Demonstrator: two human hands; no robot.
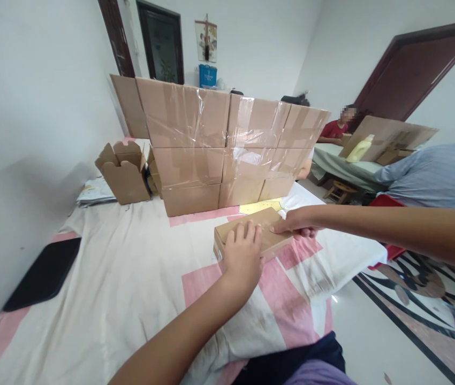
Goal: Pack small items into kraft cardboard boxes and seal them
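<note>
A small closed cardboard box [267, 219] lies flat on the cloth-covered table [131, 278] in front of me. My left hand [243, 251] grips its left part, with the fingers bent over the top and the palm against the near side. At the box's right end is my right hand [297, 220]. One digit of that hand presses on the lid, while its other fingers curl down by the end edge. Clear tape seems to run over the lid near the right hand, though it is hard to make out.
Beyond the box stands a wall of taped cartons [191, 166]. An open cardboard box [125, 174] sits left of it, beside papers [97, 191]. A black flat object [45, 272] lies at the left edge. Other people sit at the right, near a yellow bottle [359, 148].
</note>
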